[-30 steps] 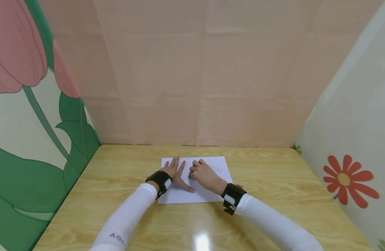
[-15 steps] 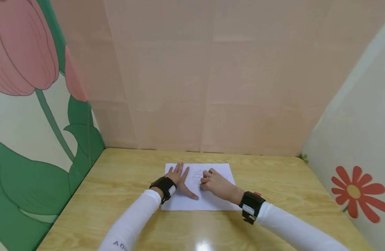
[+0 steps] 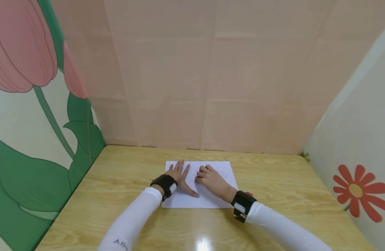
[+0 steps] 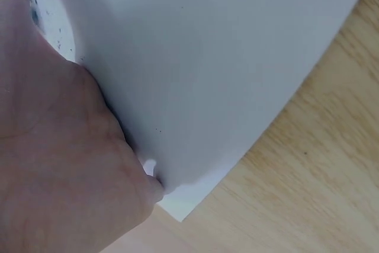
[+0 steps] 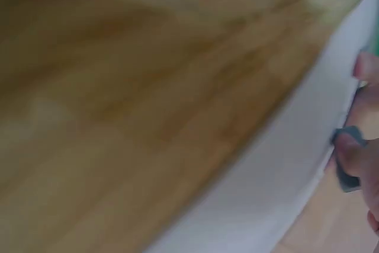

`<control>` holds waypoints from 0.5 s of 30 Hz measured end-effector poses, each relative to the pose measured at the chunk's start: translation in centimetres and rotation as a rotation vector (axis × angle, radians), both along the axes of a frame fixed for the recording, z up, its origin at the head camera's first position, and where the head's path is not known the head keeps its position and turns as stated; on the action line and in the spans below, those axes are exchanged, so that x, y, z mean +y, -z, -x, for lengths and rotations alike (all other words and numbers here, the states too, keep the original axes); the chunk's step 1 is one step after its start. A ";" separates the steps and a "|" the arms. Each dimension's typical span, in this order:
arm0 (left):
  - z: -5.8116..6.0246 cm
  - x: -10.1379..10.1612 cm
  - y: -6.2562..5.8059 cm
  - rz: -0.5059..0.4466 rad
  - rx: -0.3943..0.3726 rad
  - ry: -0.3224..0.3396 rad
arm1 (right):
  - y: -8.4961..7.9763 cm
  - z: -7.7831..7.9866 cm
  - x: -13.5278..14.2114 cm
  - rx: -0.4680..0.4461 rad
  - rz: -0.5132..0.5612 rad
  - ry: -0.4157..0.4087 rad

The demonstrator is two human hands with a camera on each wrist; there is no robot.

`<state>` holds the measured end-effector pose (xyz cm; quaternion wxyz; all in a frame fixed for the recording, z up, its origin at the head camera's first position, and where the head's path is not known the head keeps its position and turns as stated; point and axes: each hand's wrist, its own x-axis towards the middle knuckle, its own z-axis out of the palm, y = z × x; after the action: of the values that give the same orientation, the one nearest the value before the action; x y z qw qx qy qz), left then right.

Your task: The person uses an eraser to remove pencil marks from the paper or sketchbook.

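A white sheet of paper [image 3: 208, 203] lies on the wooden table, with grey scribbled pencil lines [image 3: 223, 173] on its upper part. My left hand [image 3: 182, 179] rests flat on the sheet's left side, fingers and thumb spread wide. Dark specks dot the paper near that hand in the left wrist view. Over the middle of the sheet, my right hand [image 3: 212, 181] has its fingers curled and pinches a small grey-blue eraser [image 5: 346, 177] against the paper. The head view hides most of the eraser behind the fingers.
The wooden table [image 3: 117, 195] extends around the paper on all sides. A pinkish-beige covering [image 3: 167, 87] hangs behind its far edge. Painted walls stand at left and right, with a tulip [image 3: 23, 45] and a red flower [image 3: 355, 191].
My right hand, still pinching the eraser, has shifted back and forth over the scribbles, now a little left of half a second ago. My left hand keeps its place on the paper.
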<state>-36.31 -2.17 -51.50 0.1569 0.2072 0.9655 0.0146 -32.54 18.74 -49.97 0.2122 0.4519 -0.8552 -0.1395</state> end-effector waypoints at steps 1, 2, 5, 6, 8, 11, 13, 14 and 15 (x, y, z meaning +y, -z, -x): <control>0.0 0.0 0.2 0.001 0.009 0.007 | 0.0 0.2 -0.2 0.000 0.003 -0.003; -0.5 -0.1 -0.7 0.000 0.002 0.005 | -0.1 0.3 -0.3 -0.008 0.000 -0.003; -2.0 -0.2 -2.3 -0.005 -0.013 -0.004 | -0.5 -0.1 0.2 -0.065 -0.031 0.007; -2.7 -0.2 -3.1 -0.016 -0.021 -0.013 | -0.7 -0.3 0.4 -0.073 -0.054 0.009; -3.6 -0.2 -4.3 -0.024 -0.032 -0.016 | -0.9 -0.4 0.6 -0.070 -0.089 0.001; -3.9 0.0 -4.9 -0.018 0.004 -0.009 | -1.0 0.6 -0.4 -0.007 -0.104 -0.040; -3.7 0.1 -5.4 -0.023 0.028 -0.006 | -1.3 1.4 -0.9 0.031 -0.094 -0.059; -3.6 0.2 -5.6 -0.029 0.036 -0.006 | -1.5 1.6 -1.0 0.033 -0.085 -0.058; -3.5 0.2 -5.7 -0.034 0.045 -0.011 | -1.7 1.7 -0.9 0.022 -0.079 -0.055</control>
<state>-32.80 -1.93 -45.79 0.1315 0.2048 0.9695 0.0275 -34.21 17.88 -48.32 0.2073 0.4815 -0.8340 -0.1720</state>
